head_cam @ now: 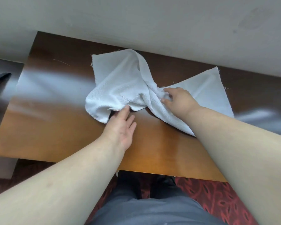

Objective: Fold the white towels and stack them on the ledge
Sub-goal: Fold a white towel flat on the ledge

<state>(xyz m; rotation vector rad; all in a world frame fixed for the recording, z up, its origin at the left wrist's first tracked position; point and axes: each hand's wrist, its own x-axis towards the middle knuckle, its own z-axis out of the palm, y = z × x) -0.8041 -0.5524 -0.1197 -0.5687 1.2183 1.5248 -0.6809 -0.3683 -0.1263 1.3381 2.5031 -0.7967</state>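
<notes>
Wooden table [58, 127] lay under both arms. Nearest, the left hand [122, 125] reached flat-fingered to the towel [120, 83] hem, probably to catch that edge. Beyond and to its right, the right hand [177, 99] pinched the twisted middle, seemingly to untangle it; the rest spread toward the wall [136, 21].

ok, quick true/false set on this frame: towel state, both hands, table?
1. The white towel lies neatly folded. False: it is bunched and twisted.
2. The right hand grips the towel's twisted middle. True.
3. The left hand is closed in a fist. False: its fingers are straight, at the towel's near edge.
4. The towel lies on the wooden table. True.
5. A stack of folded towels sits on the table. False: none is visible.
</notes>
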